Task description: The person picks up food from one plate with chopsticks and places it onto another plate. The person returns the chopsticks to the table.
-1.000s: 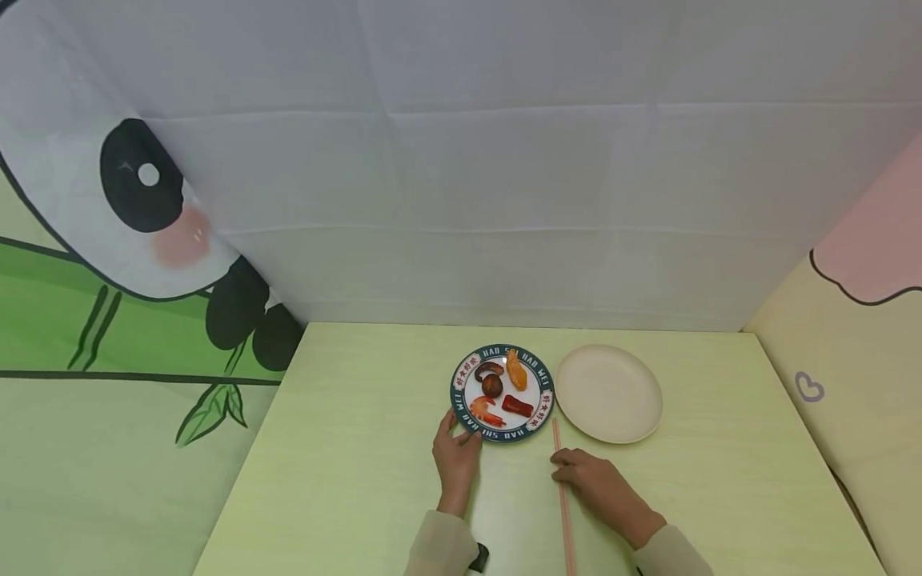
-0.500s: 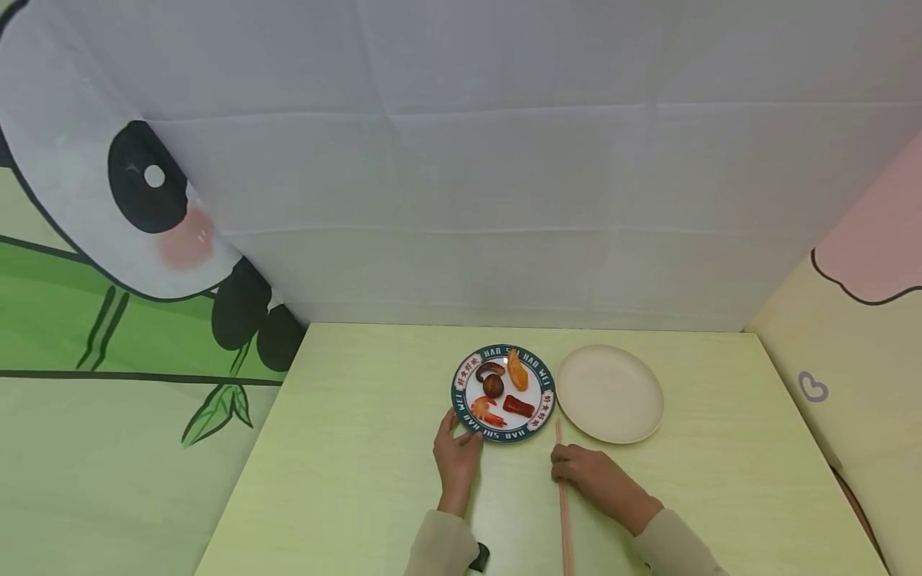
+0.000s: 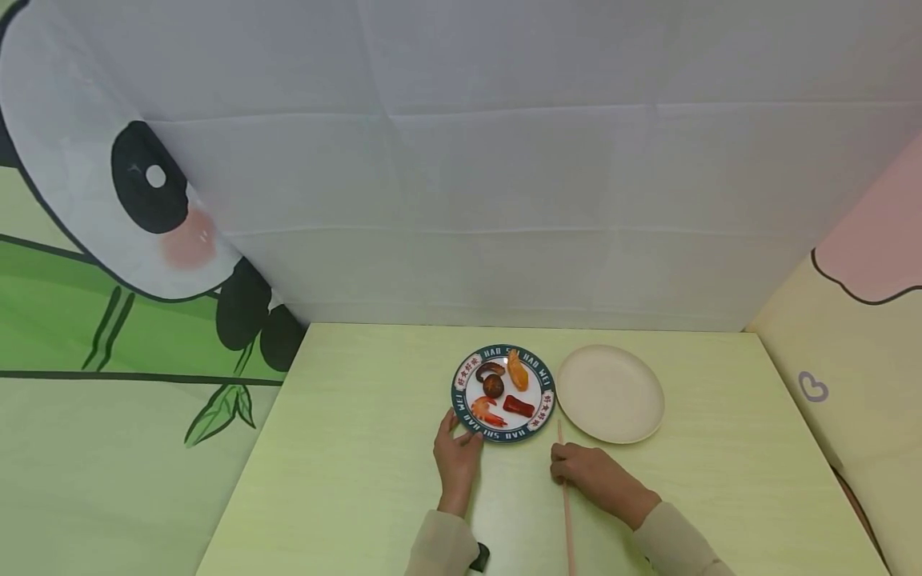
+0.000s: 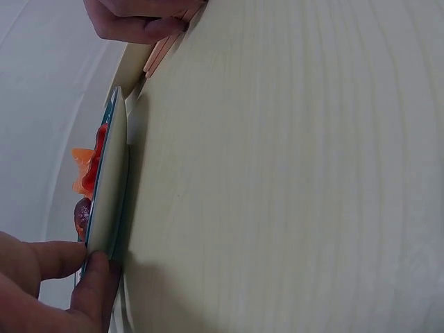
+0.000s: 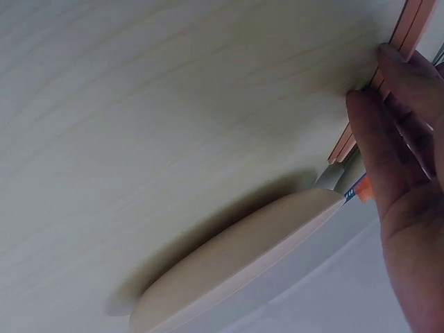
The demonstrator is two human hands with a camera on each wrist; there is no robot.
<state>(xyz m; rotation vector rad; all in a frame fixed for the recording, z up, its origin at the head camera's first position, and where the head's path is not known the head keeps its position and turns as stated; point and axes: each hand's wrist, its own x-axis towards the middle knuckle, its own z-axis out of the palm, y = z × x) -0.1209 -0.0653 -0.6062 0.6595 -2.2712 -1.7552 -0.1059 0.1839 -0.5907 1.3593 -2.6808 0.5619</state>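
Note:
In the head view, a blue-rimmed plate (image 3: 504, 434) with a white middle bears several food pieces: a red strip (image 3: 518, 406), a shrimp (image 3: 487, 411), a round brown piece (image 3: 493, 386), a dark curved piece and an orange-yellow one. My left hand (image 3: 457, 464) pinches its near-left rim, thumb above and fingers below, as the left wrist view shows. To the right, my right hand (image 3: 594, 478) pinches a pair of pinkish chopsticks (image 5: 409, 28) between thumb and fingers. They lie lengthwise, far tips close to the plate's lower right edge.
A plain cream plate (image 3: 611, 394) stands right of the blue-rimmed one, their rims almost touching. The pale wooden table (image 3: 346, 448) meets a white cloth wall (image 3: 504, 272) at the back. Printed walls flank both sides.
The chopsticks have turned slightly under my right hand and look narrower from above. The right forearm has shifted a little. My left hand and both plates have stayed put.

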